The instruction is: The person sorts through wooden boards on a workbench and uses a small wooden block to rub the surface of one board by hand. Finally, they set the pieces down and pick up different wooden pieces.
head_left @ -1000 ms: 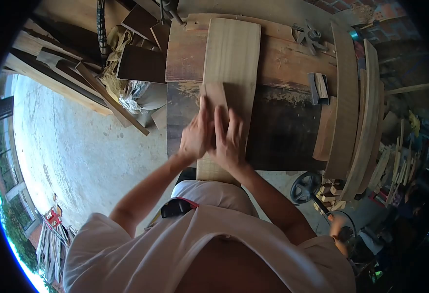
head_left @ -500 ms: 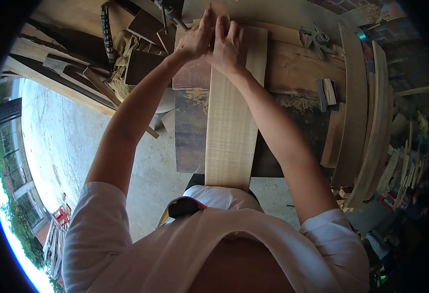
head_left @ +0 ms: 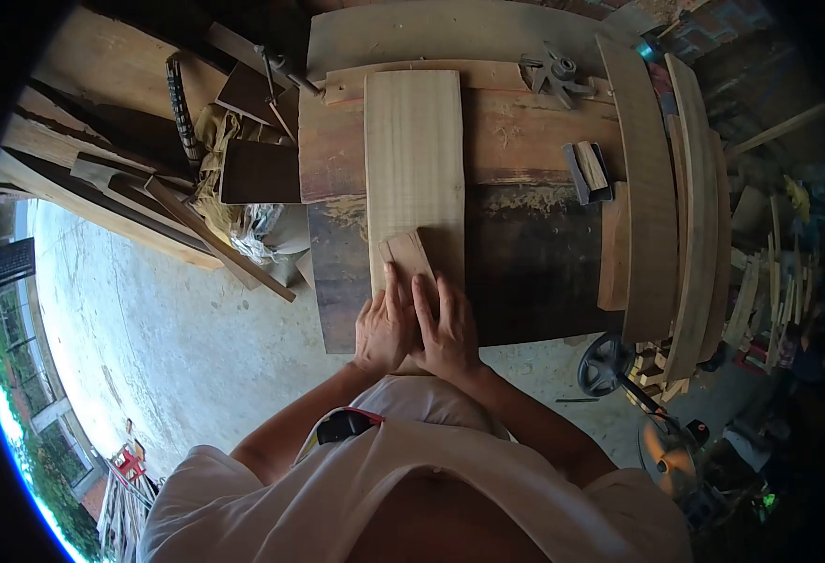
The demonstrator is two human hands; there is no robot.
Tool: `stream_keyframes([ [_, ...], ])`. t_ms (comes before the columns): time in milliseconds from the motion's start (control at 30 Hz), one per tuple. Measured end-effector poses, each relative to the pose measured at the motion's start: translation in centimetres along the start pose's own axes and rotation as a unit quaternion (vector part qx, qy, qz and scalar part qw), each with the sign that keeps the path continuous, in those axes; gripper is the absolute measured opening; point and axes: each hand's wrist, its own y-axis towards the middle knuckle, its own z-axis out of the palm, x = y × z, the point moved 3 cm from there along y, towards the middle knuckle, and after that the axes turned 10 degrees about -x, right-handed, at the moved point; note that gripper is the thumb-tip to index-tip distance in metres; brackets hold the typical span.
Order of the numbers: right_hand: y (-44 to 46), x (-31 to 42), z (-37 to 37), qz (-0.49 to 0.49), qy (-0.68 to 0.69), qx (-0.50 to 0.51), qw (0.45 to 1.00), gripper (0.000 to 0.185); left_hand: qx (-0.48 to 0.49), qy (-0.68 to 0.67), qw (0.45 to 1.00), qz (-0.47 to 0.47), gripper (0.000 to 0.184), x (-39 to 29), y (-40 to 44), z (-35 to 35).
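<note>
A long pale wooden board (head_left: 414, 155) lies lengthwise on the workbench, its near end at my waist. On its near part rests a small flat wooden block (head_left: 406, 251), slightly tilted to the left. My left hand (head_left: 384, 328) grips the block's left side, its index finger stretched along the top. My right hand (head_left: 445, 324) presses on the block from the right, fingers forward. Both hands are close together, thumbs near each other, and they hide the block's near end. The block's underside, against the board, cannot be seen.
The workbench (head_left: 539, 267) carries sawdust patches, a dark-wrapped wood piece (head_left: 588, 172) and a metal star-shaped part (head_left: 558, 77). Long planks (head_left: 642, 197) stand along the right side. A clamp (head_left: 272, 75) and scrap wood crowd the left. A fan (head_left: 666, 450) stands at lower right.
Both hands have drawn back from the board's far end to its near end, close to my body, with the block under them. My view has shifted a little too.
</note>
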Motion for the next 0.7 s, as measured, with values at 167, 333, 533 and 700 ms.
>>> stream_keyframes([
  [167,14.3,-3.5,2.8,-0.009,-0.039,-0.098,0.994,0.095,-0.048,-0.024,0.997,0.047,0.077,5.5,15.7,-0.7],
  [333,24.0,-5.7,3.7,-0.014,-0.036,-0.129,0.991,0.086,0.023,0.013,0.999,-0.047,0.072,7.0,25.2,-2.4],
  [533,10.3,-3.0,1.3,0.022,-0.058,-0.094,0.994,0.094,0.035,-0.057,0.998,0.019,0.076,3.3,12.7,0.2],
  [700,-1.4,-0.9,-1.5,0.023,-0.084,-0.034,0.996,0.082,0.034,-0.043,0.997,0.057,0.079,-0.8,0.4,1.7],
])
